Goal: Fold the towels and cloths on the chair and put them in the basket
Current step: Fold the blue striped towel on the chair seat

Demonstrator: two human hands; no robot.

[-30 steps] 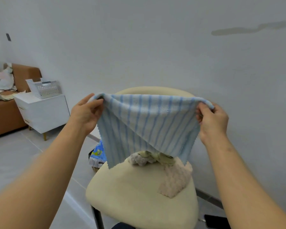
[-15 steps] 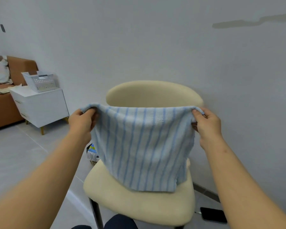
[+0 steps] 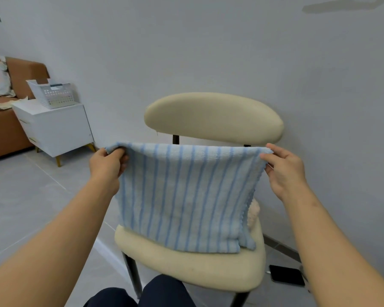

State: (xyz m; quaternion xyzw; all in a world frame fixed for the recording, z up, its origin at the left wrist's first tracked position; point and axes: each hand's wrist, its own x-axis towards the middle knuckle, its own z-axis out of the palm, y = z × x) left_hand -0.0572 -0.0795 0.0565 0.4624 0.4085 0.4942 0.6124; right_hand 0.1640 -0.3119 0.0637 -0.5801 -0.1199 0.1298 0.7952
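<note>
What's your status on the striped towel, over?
Left hand and right hand pinch striped towel top corners. Lower edge reaches chair seat. Basket left, on white cabinet.

No text, label, brand, number or sign can be read. The striped towel (image 3: 184, 196) in front of the chair (image 3: 213, 116) carries only blue stripes. The white basket (image 3: 53, 96), far left of the chair, has a dark strip on its rim that is too small to read. The phone (image 3: 287, 275), on the floor right of the chair, shows a dark face.
</note>
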